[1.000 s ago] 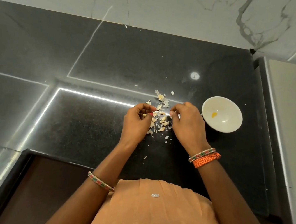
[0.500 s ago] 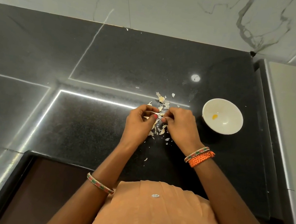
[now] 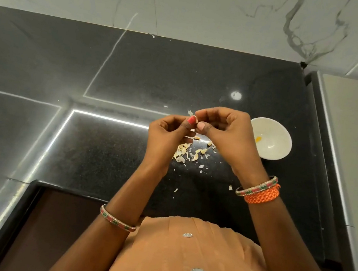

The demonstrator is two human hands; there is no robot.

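Garlic clove [image 3: 195, 118] held up for peeling

My left hand [image 3: 166, 138] and right hand [image 3: 228, 137] both pinch it above the peels [image 3: 182, 151], so the skin can tear off. The white bowl [image 3: 285, 149] waits at the right. Fingers hide most of it; I can't tell how much skin is left.

A small pale piece [image 3: 193, 116] was held between the left hand [image 3: 166, 134] and the right hand [image 3: 229, 134], above a scatter of pale papery peelings [image 3: 183, 152] on the black polished stone surface [image 3: 136, 73]. A round white bowl [image 3: 279, 152] was placed right of the peelings, a small yellow bit [image 3: 258, 138] lying in it.
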